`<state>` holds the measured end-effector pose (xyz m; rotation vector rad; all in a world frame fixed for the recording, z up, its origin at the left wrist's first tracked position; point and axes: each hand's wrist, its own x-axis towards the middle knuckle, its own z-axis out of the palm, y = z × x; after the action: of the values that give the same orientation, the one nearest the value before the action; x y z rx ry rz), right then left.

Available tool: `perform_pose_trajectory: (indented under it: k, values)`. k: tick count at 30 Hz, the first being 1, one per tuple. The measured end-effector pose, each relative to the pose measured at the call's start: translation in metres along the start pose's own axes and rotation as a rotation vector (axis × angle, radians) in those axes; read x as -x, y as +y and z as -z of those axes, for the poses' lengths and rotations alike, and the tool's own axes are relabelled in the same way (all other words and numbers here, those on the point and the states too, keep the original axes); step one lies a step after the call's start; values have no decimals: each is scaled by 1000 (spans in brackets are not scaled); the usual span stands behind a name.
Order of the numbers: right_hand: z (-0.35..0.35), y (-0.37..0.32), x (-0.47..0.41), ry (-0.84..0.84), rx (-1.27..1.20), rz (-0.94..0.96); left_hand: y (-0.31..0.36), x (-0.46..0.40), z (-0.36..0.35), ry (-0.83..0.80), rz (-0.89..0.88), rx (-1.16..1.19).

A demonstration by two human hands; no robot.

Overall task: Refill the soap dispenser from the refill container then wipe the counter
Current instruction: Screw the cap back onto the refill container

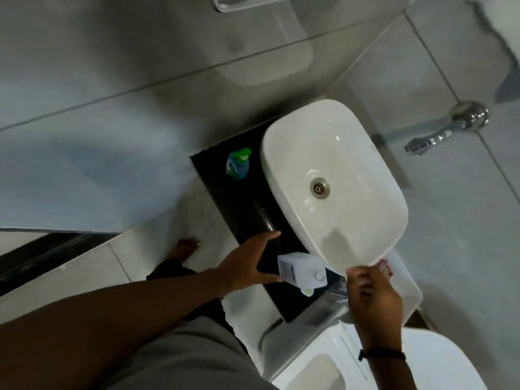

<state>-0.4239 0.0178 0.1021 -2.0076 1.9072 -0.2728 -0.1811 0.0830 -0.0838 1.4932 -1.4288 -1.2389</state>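
The left hand spreads wide, fingertips against the white box-shaped soap dispenser just to its right on the black counter. Likely light, rigid, slick plastic, best gripped across its flat sides. The right hand, blurred, hovers beyond it; its grip cannot be told.

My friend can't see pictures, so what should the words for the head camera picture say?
A person's left hand reaches, fingers spread, toward a white soap box on a black counter beside a white sink. The right hand is at the sink's near edge. A green and blue bottle stands at the counter's far end, and a metal tap sticks out of the wall.
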Motion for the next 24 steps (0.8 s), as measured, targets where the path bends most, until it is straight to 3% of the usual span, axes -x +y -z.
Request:
perform_pose_trajectory:
  k: [3,6,10,15,19,24]
  values:
    - [-39,45,27,-141,19,-209,8,-5,-19,-113,22,26]
    - [-88,67,31,-331,54,-235,19,-12,-36,-137,34,50]
    - [-135,69,18,-386,53,-219,34,-14,-52,-65,53,35]
    - [-128,66,23,-218,-63,-266,41,-12,-63,1,67,29]
    - [-81,52,46,-51,-89,-115,39,-11,-61,1,67,43]
    - [-29,8,49,98,-360,-50,36,-9,-61,22,60,48]
